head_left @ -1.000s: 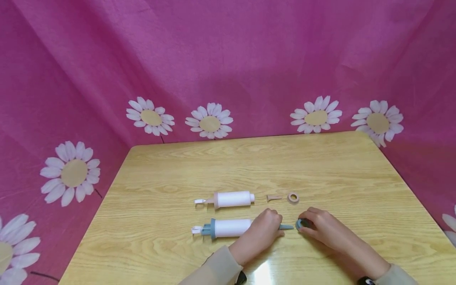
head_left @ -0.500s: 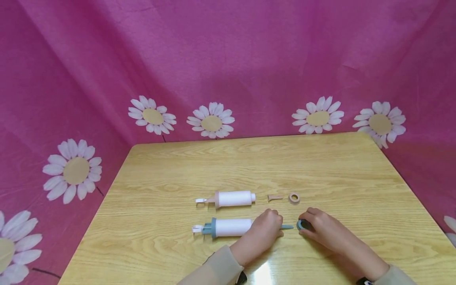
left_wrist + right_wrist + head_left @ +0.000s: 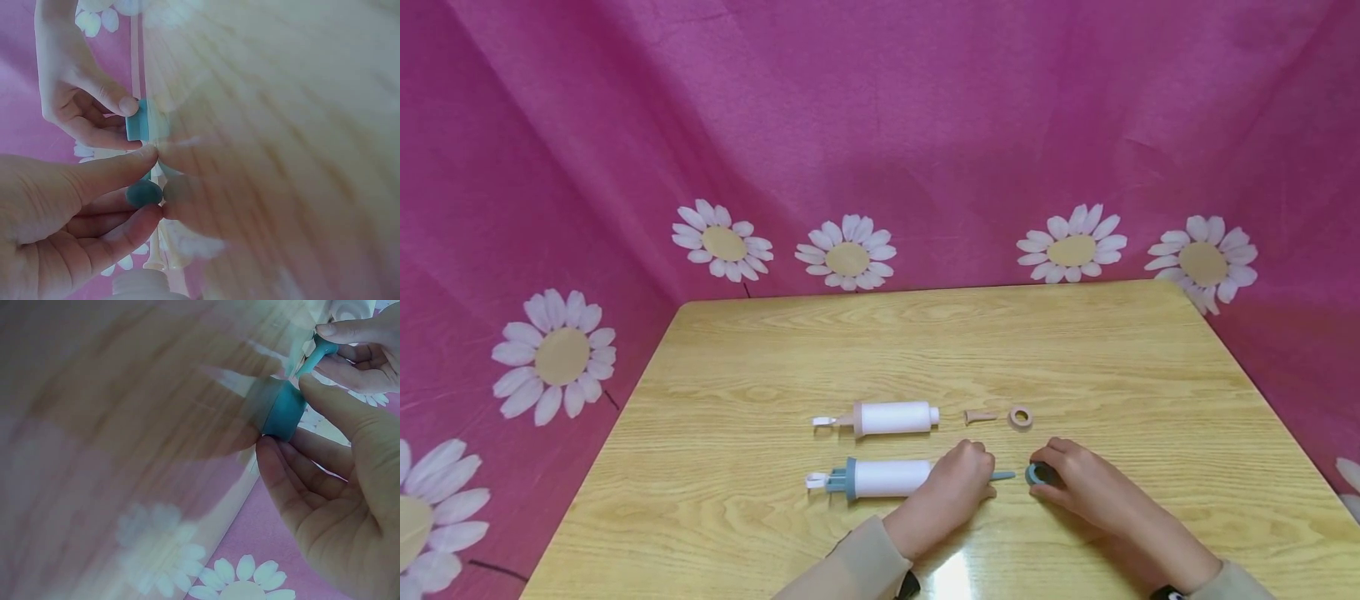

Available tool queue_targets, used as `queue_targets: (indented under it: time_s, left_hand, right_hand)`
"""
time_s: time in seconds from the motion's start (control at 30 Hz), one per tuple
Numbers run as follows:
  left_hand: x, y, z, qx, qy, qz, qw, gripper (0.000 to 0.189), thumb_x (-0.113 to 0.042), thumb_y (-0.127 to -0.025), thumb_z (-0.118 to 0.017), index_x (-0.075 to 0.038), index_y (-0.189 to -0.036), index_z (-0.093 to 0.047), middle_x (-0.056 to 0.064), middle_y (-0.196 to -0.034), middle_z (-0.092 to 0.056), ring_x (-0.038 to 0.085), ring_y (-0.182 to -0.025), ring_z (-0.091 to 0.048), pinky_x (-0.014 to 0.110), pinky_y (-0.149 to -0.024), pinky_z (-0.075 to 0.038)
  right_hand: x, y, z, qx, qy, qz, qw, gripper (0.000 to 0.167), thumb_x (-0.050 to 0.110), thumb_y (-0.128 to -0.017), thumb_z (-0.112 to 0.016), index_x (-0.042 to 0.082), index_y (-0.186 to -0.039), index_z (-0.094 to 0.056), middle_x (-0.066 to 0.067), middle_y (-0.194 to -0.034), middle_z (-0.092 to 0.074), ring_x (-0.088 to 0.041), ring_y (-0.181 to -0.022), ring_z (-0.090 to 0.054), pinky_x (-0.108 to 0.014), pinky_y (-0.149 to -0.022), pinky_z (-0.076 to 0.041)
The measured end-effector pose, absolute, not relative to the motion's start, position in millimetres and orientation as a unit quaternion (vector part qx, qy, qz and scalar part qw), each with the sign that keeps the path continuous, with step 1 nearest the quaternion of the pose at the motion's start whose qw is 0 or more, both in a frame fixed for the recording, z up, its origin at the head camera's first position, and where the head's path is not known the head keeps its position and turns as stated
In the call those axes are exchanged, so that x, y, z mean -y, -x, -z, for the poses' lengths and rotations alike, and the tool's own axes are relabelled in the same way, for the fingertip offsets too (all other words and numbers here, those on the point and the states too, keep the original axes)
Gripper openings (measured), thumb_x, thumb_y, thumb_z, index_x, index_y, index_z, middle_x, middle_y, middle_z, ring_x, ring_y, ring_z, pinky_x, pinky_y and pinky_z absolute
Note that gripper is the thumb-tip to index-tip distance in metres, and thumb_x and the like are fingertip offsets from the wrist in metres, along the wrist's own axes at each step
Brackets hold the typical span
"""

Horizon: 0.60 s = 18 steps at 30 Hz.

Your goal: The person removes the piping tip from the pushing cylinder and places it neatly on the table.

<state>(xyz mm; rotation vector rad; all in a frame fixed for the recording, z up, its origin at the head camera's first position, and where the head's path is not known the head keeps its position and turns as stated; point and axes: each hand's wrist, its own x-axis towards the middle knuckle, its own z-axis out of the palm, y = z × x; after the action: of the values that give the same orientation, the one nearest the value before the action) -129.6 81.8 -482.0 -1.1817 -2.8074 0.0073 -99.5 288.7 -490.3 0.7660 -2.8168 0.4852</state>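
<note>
My left hand [image 3: 951,487] pinches the blue nozzle [image 3: 1002,477], which lies at the right end of the blue-capped white tube [image 3: 887,478] on the table [image 3: 1075,350]. My right hand [image 3: 1078,483] pinches the blue ring [image 3: 1037,474], just right of the tube's nozzle tip, standing on edge. Behind the tube: a pink-capped tube [image 3: 891,417], with a pink nozzle [image 3: 979,417] and pink ring [image 3: 1020,417] further right.
</note>
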Motion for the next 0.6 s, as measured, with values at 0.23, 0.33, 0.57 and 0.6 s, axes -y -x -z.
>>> queue_targets:
  time_s: [0.23, 0.33, 0.57, 0.6]
  left_hand:
    - [-81.1, 130.3, 482.3, 0.922, 0.384, -0.004, 0.043, 0.022, -0.036, -0.078, -0.08, -0.016, -0.081, -0.074, -0.005, -0.074, -0.063, 0.006, -0.067, -0.059, 0.012, -0.059, -0.049]
    - [-81.1, 131.4, 482.9, 0.922, 0.384, -0.004, 0.046, 0.022, -0.037, -0.078, -0.08, -0.015, -0.081, -0.075, -0.005, -0.074, -0.064, 0.006, -0.067, -0.059, 0.011, -0.059, -0.049]
    - [-80.7, 131.7, 482.9, 0.927, 0.373, 0.014, 0.038, 0.026, -0.038, -0.079, -0.08, -0.013, -0.084, -0.073, -0.003, -0.075, -0.064, 0.006, -0.069, -0.058, 0.012, -0.06, -0.049]
    - [-80.5, 131.5, 483.1, 0.928, 0.37, 0.019, 0.039, 0.027, -0.038, -0.078, -0.08, -0.013, -0.085, -0.073, -0.003, -0.076, -0.063, 0.006, -0.07, -0.058, 0.011, -0.061, -0.05]
  right_hand:
    - [-288.7, 101.6, 491.5, 0.947, -0.262, -0.161, 0.093, 0.027, 0.022, -0.076, -0.082, 0.006, -0.095, -0.07, 0.005, -0.085, -0.061, -0.001, -0.075, -0.055, -0.022, -0.063, -0.054]
    - [-288.4, 103.6, 491.8, 0.947, -0.264, -0.162, 0.09, 0.028, 0.023, -0.076, -0.082, 0.006, -0.095, -0.07, 0.005, -0.085, -0.061, -0.002, -0.075, -0.056, -0.023, -0.063, -0.054]
    - [-288.3, 106.4, 488.8, 0.953, -0.234, -0.187, 0.044, 0.031, 0.03, -0.08, -0.079, 0.007, -0.098, -0.07, 0.005, -0.088, -0.062, 0.0, -0.077, -0.055, -0.023, -0.064, -0.053]
    - [-288.8, 106.6, 488.2, 0.953, -0.228, -0.195, 0.04, 0.032, 0.032, -0.08, -0.079, 0.007, -0.099, -0.07, 0.005, -0.088, -0.062, 0.0, -0.076, -0.053, -0.022, -0.063, -0.052]
